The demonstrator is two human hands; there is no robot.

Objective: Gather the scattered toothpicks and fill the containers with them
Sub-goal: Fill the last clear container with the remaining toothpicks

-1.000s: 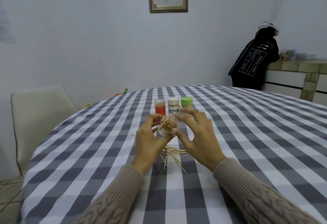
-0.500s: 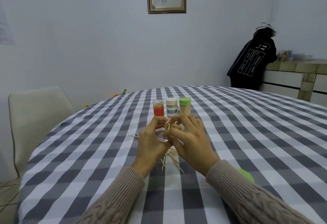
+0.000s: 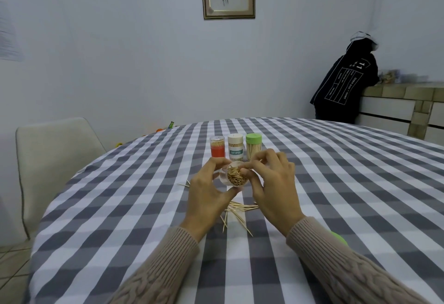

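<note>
At frame centre, left hand gripping tilted clear container; right hand fingers pinching toothpicks at its mouth. Below, loose toothpicks on counter.

Clear jar tilted, mouth toward camera, full of picks, held above table. Loose toothpicks scattered below. 3 upright containers in row behind: red, white, green-lidded.
</note>
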